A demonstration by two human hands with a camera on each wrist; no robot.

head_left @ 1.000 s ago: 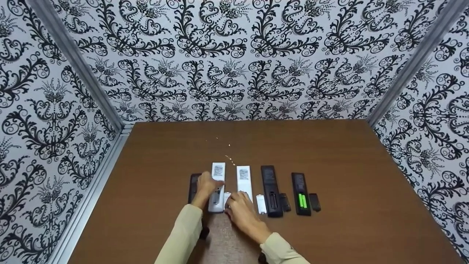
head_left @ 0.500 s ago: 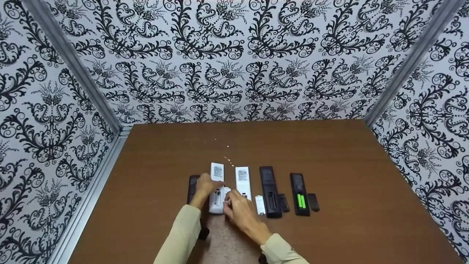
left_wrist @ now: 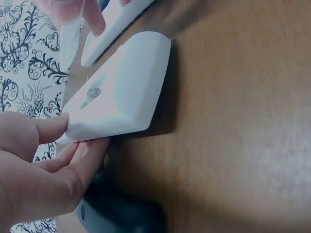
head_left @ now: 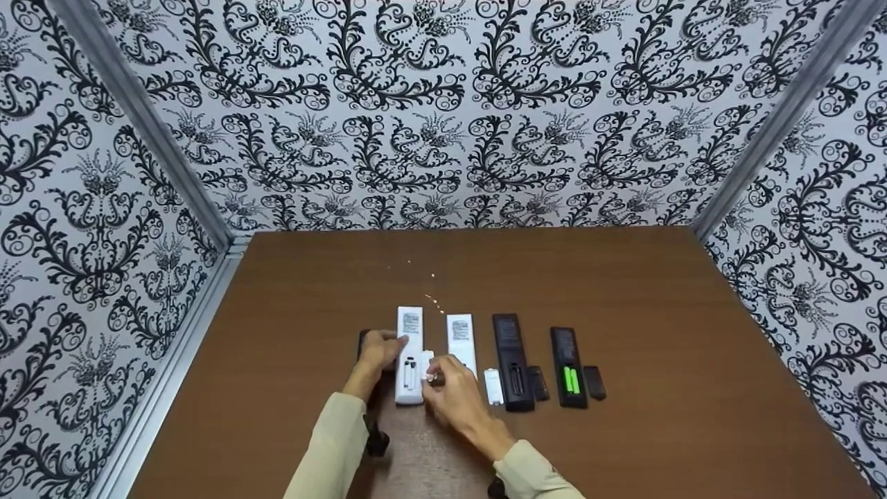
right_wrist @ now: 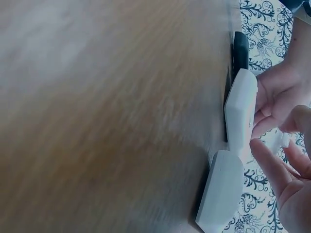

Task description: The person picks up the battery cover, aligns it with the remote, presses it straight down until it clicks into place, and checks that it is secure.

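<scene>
A white remote control (head_left: 410, 326) lies back side up with its battery compartment uncovered. A battery (left_wrist: 94, 92) shows its metal end in that compartment. My left hand (head_left: 378, 350) holds this remote by its left edge, thumb on top and fingers along the side in the left wrist view. My right hand (head_left: 454, 395) is just right of the compartment and pinches a small white battery cover (left_wrist: 71, 46), partly hidden by the fingers. A second white remote (head_left: 460, 333) lies beyond the right hand, its lower part covered by that hand.
A black remote (head_left: 362, 341) lies partly under the left hand. To the right are a loose white cover (head_left: 493, 387), a black remote (head_left: 509, 336), a black cover (head_left: 538, 383), a black remote holding green batteries (head_left: 571, 380), and another black cover (head_left: 594, 382). Patterned walls enclose the table (head_left: 312, 277).
My left hand has drawn back left from over the white remote to its edge, leaving the compartment more visible. The right hand has raised the white cover slightly beside it.
</scene>
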